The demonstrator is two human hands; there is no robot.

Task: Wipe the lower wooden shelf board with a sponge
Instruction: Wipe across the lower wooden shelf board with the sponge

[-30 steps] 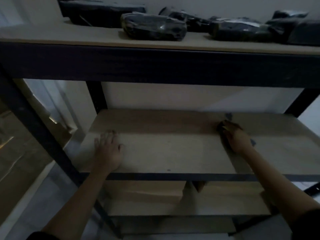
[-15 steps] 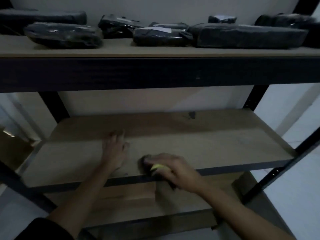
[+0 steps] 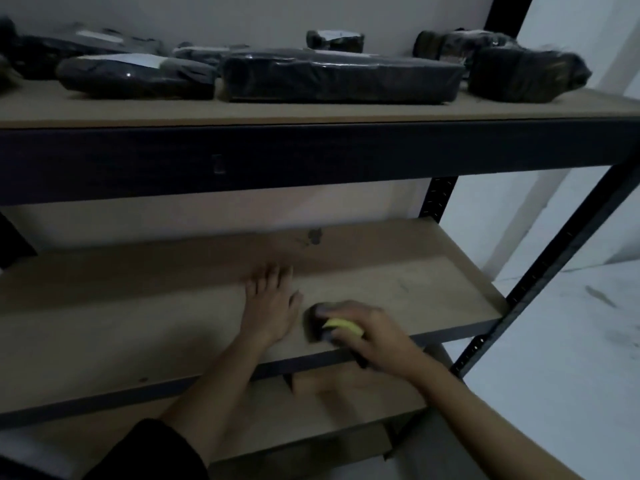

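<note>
The lower wooden shelf board (image 3: 398, 282) runs across the middle of the head view, pale brown with a dark stain near its back. My right hand (image 3: 372, 332) grips a sponge (image 3: 329, 325), yellow with a dark scouring side, and presses it on the board close to the front edge. My left hand (image 3: 272, 306) lies flat on the board just left of the sponge, fingers straight and pointing toward the wall.
Several dark plastic-wrapped parcels (image 3: 341, 76) lie on the upper shelf (image 3: 311, 110). Dark metal uprights (image 3: 554, 271) frame the rack at right. Another board (image 3: 346, 403) sits below the lower shelf. A white wall and pale floor (image 3: 571, 341) are at right.
My right hand swept the sponge from the board's back right to its front middle, next to the left hand. The view shifted right. In the last half second both hands barely moved.
</note>
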